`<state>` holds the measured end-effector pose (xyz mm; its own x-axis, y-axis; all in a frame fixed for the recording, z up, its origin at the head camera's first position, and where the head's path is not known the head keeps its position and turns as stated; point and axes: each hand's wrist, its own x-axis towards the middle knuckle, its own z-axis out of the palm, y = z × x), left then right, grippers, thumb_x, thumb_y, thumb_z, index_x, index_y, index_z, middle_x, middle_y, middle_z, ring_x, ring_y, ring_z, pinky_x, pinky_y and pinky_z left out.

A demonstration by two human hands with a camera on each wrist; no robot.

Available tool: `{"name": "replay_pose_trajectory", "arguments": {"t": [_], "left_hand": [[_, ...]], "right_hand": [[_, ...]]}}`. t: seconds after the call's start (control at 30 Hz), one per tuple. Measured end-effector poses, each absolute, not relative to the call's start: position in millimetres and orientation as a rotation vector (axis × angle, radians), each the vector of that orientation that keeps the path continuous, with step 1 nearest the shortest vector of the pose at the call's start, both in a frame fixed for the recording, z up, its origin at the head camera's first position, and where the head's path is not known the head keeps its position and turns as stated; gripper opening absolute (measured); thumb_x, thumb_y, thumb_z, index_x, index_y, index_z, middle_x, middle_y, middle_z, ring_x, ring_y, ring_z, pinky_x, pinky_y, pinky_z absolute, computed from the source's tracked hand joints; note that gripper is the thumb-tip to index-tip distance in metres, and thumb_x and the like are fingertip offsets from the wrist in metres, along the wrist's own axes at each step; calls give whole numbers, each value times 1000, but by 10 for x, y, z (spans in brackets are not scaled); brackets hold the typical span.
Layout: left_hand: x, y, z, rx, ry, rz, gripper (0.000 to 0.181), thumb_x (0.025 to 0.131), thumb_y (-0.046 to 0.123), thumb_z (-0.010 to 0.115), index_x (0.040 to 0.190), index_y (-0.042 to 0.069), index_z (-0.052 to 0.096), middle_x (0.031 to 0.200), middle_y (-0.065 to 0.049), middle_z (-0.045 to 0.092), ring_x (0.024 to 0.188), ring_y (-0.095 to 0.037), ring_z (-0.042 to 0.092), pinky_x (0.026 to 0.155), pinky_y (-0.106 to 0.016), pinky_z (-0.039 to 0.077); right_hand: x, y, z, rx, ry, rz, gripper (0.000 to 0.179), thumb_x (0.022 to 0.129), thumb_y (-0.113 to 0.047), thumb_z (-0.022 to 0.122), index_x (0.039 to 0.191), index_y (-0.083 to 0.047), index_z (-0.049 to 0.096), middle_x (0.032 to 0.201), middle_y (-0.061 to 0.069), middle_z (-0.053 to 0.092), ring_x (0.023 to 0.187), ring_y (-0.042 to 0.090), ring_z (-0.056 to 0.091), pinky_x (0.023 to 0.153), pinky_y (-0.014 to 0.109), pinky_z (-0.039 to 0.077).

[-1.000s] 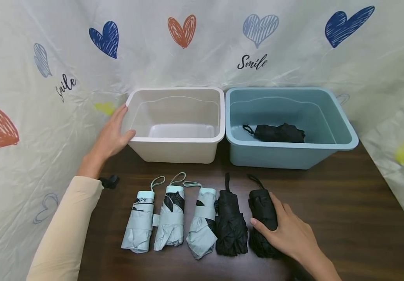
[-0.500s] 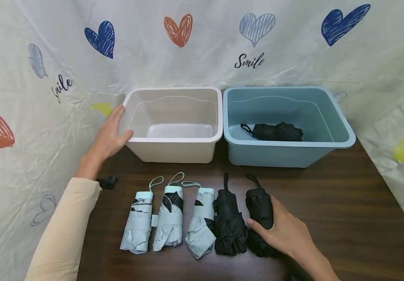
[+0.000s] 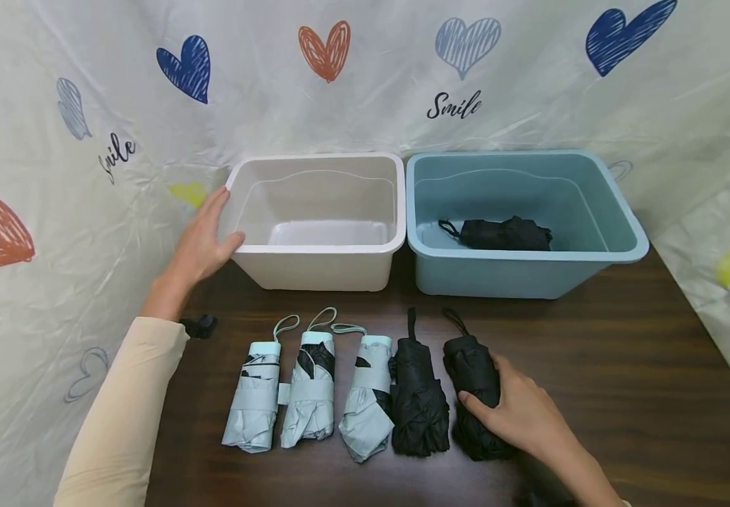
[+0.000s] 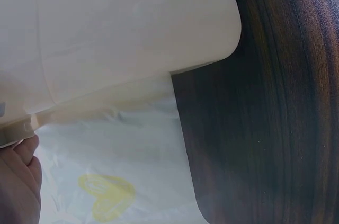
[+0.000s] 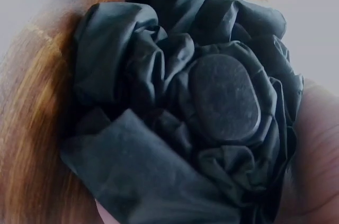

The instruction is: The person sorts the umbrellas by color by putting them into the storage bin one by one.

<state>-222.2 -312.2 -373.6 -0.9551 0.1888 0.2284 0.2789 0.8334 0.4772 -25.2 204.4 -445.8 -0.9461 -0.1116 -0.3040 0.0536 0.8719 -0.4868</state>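
My left hand [image 3: 199,243] grips the left rim of a beige plastic bin [image 3: 314,271], thumb over its front left corner. In the left wrist view, curled fingers [image 4: 26,152] show under the rim. My right hand [image 3: 530,412] holds a folded black umbrella [image 3: 474,380], the rightmost in a row on the table, thumb on one side and fingers on the other. Its gathered cloth and round dark end [image 5: 225,97] fill the right wrist view. Left of it lies another black umbrella [image 3: 417,401], then three pale blue-grey ones, the nearest a folded umbrella [image 3: 368,401] with a looped strap.
A blue bin [image 3: 498,276] stands right of the beige one, with a black folded umbrella [image 3: 507,234] lying inside. Dark brown wood tabletop [image 3: 644,380] extends to the right. A white cloth [image 3: 371,84] printed with hearts hangs behind and at both sides.
The strap end of the held black umbrella has swung slightly left, with my right hand still around it. My left hand stays on the beige bin. The head view has shifted a little.
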Motion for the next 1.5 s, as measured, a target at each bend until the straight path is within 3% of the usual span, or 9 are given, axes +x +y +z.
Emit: {"name": "replay_pose_trajectory", "arguments": {"t": [0.27,0.53,0.77,0.9,1.0,1.23,1.4,1.5], "left_hand": [[-2200,-3116,-3738,-350,-2841,-785,85,93,25,60,165,-5,26,176,-21,22,162,-44,22,130,-64,22],[-2243,-3108,-3745,-377,-2835,-778,85,93,27,59,165,-4,26,176,-20,23,162,-43,23,130,-63,23],[-2216,-3144,-3705,-372,-2836,-786,85,94,26,59,165,-4,24,176,-21,21,163,-43,20,131,-64,20],[-2246,-3115,-3735,-379,-2833,-778,85,94,28,59,165,-4,25,176,-20,22,163,-43,21,131,-63,20],[-2250,-3094,-3752,-366,-2833,-789,86,93,28,59,165,-3,26,176,-20,23,163,-43,21,131,-63,21],[-2261,-3078,-3750,-380,-2821,-782,85,93,28,60,165,-3,27,175,-21,25,162,-44,24,129,-65,24],[-2252,-3096,-3758,-362,-2832,-786,87,92,29,59,165,-3,26,176,-20,23,162,-44,23,129,-66,23],[-2249,-3097,-3763,-359,-2832,-789,87,92,29,59,165,-3,26,176,-20,23,162,-44,23,129,-66,23]], "right_hand": [[-247,2079,-4448,-129,2700,-755,96,94,-59,70,157,8,40,147,37,57,128,57,61,95,69,54],[-295,2150,-4321,-123,2767,-795,91,93,-55,74,152,8,46,137,36,64,116,55,67,86,65,58],[-380,2263,-4173,-137,2759,-920,87,94,-51,76,154,3,46,129,30,71,101,38,75,81,57,61],[-406,2358,-4078,-130,2766,-969,84,95,-45,76,156,1,44,124,27,73,90,26,76,73,46,60],[-428,2393,-4019,-136,2762,-985,84,95,-44,77,158,1,43,122,26,74,87,24,76,70,39,58],[-556,2452,-3847,-206,2849,-940,85,92,-44,79,158,-2,44,140,31,64,113,47,70,82,60,60],[-662,2471,-3686,-248,2875,-950,85,92,-42,79,159,-4,42,141,29,63,119,50,67,91,67,56],[-719,2496,-3604,-285,2895,-959,85,92,-40,80,160,-5,42,143,29,62,119,50,68,91,64,57]]}}
